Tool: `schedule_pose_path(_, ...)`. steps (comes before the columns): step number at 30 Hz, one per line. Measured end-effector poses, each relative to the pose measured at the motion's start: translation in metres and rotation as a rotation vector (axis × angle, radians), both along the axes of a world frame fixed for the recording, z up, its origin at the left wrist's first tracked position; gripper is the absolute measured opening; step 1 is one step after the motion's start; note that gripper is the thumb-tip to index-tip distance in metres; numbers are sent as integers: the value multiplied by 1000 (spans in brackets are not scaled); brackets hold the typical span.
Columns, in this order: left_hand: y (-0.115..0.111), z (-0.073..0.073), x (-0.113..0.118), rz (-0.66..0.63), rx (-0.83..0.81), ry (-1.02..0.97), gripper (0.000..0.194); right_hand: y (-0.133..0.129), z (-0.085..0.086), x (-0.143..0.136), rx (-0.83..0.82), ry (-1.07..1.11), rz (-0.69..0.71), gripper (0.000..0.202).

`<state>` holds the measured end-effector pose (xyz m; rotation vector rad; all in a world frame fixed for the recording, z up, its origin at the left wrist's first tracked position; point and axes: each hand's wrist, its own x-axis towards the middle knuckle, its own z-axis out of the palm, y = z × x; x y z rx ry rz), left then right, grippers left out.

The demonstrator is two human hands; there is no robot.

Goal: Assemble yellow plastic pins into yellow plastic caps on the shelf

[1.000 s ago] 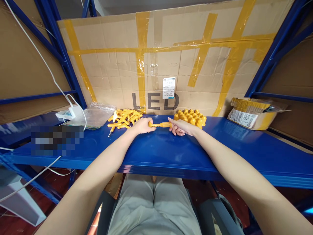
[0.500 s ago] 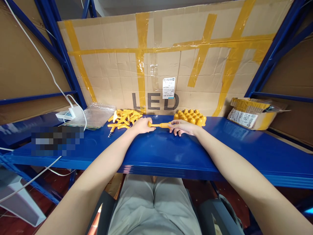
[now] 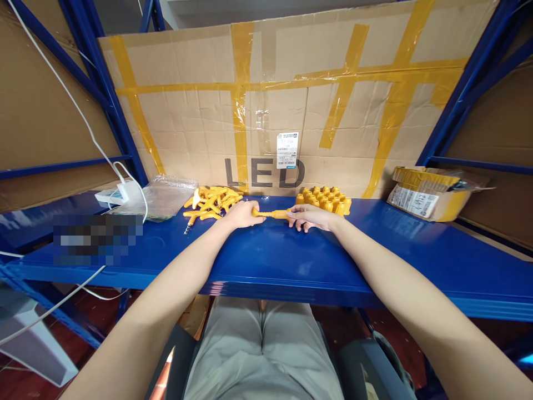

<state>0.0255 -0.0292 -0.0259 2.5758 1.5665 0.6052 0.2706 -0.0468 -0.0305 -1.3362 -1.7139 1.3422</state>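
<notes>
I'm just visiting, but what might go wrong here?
The yellow piece spans the gap between the left hand and right hand, so it could slip if either grip loosens. The left forearm passes close to the loose yellow parts and might knock some across the blue shelf.

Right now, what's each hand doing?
Left hand: closed on one end of the yellow tool.
Right hand: fingers closed on its other end.

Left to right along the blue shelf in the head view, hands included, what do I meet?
Clear plastic bag, pile of yellow pieces, left hand, held yellow piece, right hand, taped cardboard box.
</notes>
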Motion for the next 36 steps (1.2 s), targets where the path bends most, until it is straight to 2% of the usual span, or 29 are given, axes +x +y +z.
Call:
schedule_pose_path(12,1,-1,0,-9,22,-13,31,-1,1,-1,4,7,3,33)
schedule_pose_path(21,-1,-1,1,-11,23,-6,33,-7,8,-6,-36,-24,-27,43)
schedule_pose_path(36,-8,1,5,53,96,78,41,-2,5,-8,-100,-9,-59,54)
